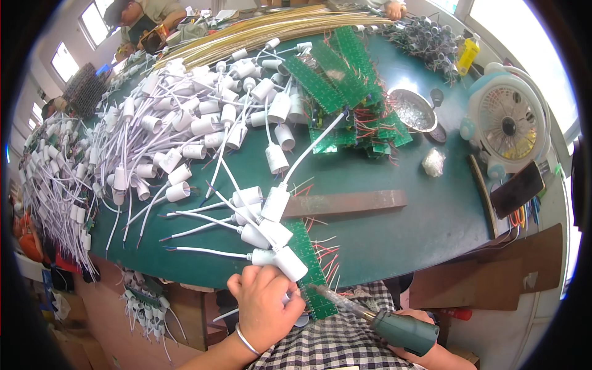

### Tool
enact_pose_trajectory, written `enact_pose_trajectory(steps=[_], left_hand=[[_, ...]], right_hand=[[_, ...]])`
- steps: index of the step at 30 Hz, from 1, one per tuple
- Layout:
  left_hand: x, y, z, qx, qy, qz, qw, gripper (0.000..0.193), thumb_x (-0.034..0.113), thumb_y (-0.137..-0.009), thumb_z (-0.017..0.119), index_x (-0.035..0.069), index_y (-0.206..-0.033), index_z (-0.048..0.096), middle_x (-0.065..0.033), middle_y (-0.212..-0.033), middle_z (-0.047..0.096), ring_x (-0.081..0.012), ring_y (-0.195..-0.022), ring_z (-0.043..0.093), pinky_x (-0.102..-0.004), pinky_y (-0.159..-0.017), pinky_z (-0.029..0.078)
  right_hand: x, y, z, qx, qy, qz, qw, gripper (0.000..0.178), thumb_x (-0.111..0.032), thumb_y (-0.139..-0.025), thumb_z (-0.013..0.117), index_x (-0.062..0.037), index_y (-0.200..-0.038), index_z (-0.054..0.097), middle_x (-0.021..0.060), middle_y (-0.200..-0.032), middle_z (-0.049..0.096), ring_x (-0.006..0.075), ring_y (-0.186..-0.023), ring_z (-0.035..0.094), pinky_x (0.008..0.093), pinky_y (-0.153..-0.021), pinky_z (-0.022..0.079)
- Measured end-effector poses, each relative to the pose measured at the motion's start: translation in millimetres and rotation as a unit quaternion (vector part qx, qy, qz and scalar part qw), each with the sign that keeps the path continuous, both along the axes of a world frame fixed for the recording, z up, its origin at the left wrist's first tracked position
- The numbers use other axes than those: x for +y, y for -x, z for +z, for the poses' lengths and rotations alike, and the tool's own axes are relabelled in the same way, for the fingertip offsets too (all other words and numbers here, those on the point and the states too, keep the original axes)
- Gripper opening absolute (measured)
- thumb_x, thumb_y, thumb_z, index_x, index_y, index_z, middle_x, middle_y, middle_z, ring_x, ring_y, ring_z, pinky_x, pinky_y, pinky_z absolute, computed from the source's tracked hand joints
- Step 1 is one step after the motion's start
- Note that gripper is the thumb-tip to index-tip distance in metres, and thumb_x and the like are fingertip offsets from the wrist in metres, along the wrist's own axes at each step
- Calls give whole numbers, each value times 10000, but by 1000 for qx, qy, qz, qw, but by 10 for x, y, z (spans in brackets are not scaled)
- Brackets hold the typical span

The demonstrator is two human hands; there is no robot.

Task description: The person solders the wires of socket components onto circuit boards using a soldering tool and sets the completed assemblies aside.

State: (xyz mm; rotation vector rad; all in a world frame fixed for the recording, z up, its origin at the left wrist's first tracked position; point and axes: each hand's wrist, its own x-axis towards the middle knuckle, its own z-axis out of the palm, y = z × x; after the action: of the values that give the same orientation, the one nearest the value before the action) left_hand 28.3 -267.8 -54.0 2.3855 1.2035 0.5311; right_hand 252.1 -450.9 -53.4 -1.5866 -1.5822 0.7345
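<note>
My left hand (265,302), with a bracelet at the wrist, is closed at the near table edge. Its fingers are round a white lamp socket, mostly hidden behind them. Touching its fingertips is a narrow green circuit board (306,253) with red and white wires along its right side. Several white corded sockets (290,263) lie in a row against the board's left side. My right hand (421,316) grips a soldering iron (404,331) with a dark green handle. Its tip is at the board's near part, just right of my left fingers; contact cannot be made out.
A rusty metal bar (351,202) lies beyond the board. Behind it are stacked green boards (327,80) and a big heap of corded sockets (185,117). To the right are a metal bowl (412,111), a fan (509,123) and a phone (518,189). Other people sit across the table.
</note>
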Motion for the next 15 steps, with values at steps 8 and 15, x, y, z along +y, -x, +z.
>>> enact_pose_trajectory(steps=[8, 15], left_hand=[[2, 3, -2, -7, -1, -3, 1000, 84, 164, -663, 651, 108, -705, 606, -19, -865, 560, -249, -892, 448, -406, -799, 257], [0, -9, 18, -5, 0, 0, 1000, 87, 165, -660, 659, 111, -693, 600, -20, -853, 553, -250, -894, 447, -409, -798, 257]], right_hand=[[-71, 26, -51, -66, 7, -26, 997, 271, -126, -643, 783, -87, -900, 708, 57, -898, 686, 274, -824, 622, 381, -816, 467], [-123, -55, -75, -125, 88, 61, 986, 256, -156, -656, 765, -90, -896, 704, 57, -856, 664, 264, -765, 622, 361, -720, 483]])
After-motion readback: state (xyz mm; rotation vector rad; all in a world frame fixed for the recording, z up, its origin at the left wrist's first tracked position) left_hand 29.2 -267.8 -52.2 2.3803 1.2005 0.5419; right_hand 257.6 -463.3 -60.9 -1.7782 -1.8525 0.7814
